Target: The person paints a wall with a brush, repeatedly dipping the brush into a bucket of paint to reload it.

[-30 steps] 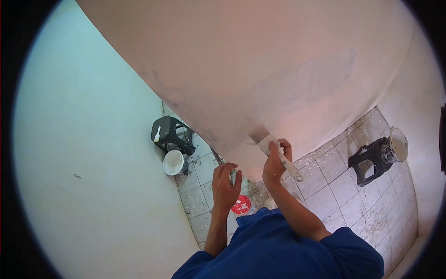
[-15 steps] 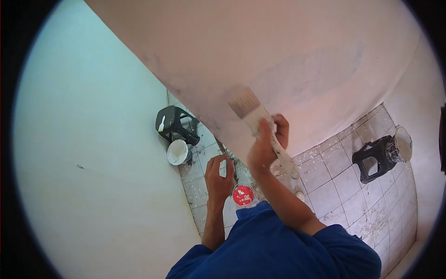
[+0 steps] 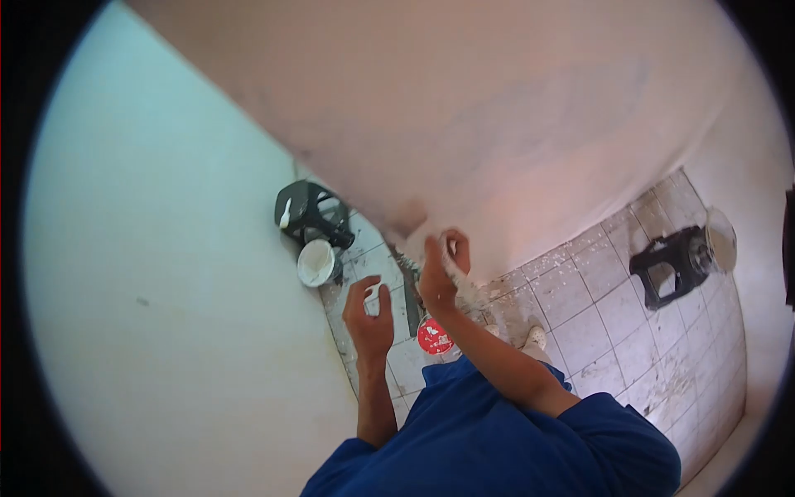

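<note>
My right hand [image 3: 441, 273] is closed around the handle of a wide, paint-smeared paintbrush [image 3: 421, 235]. The brush's bristles overlap the lower part of the pinkish wall [image 3: 497, 166], close to its bottom left edge; motion blurs the brush. My left hand [image 3: 368, 321] hangs beside the pale left wall [image 3: 190, 315], its fingers curved and the thumb apart, with nothing held. Below and between my hands, a round red container [image 3: 433, 335] splashed with white stands on the floor. Darker bluish-grey patches show on the wall above the brush.
At left, a dark plastic stool [image 3: 310, 211] has a small white-and-yellow tool [image 3: 286, 213] on it, and a white bucket [image 3: 317, 263] beside it. Another dark stool [image 3: 672, 269] and a whitish bucket [image 3: 720, 242] stand at right. White splatters dot the tiled floor [image 3: 592, 335].
My right hand and the paintbrush have moved down and left along the wall. My left hand has shifted slightly left. The brush handle now looks blurred.
</note>
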A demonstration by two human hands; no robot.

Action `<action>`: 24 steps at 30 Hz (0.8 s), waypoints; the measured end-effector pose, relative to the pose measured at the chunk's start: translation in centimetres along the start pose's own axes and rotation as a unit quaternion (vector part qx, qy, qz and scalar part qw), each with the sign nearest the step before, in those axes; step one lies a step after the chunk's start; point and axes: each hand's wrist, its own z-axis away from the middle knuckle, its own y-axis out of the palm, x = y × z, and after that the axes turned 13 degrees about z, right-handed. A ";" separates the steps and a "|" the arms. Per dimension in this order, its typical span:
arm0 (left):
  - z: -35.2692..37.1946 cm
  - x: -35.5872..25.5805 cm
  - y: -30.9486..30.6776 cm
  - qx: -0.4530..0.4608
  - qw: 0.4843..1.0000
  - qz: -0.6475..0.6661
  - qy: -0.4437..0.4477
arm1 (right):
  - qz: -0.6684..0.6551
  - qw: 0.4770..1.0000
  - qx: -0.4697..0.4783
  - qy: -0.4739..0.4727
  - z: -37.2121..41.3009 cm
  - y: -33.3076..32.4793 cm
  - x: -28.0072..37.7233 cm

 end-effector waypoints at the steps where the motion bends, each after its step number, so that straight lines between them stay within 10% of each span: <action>1: 0.1 0.2 -0.1 0.007 1.000 0.001 0.002 | 0.017 1.000 0.004 -0.004 0.3 -2.2 -3.7; 4: 0.7 1.4 0.3 0.032 0.999 0.004 -0.005 | 0.081 0.992 -0.038 0.092 -0.8 -8.7 -4.3; 9: 1.3 1.1 3.8 0.132 0.990 0.038 -0.033 | -0.066 0.990 -0.111 -0.062 -8.7 -8.8 4.6; 15: -0.1 -1.5 7.0 0.230 0.972 0.031 0.042 | -0.040 0.993 -0.110 0.019 -11.0 -12.2 -3.5; 20: -0.7 -2.2 8.6 0.261 0.963 0.066 0.025 | -0.063 0.988 -0.128 -0.062 -13.8 -10.8 4.9; 24: -0.8 -2.4 8.6 0.280 0.957 0.058 0.047 | 0.062 0.982 -0.179 -0.003 -15.9 -13.2 -4.0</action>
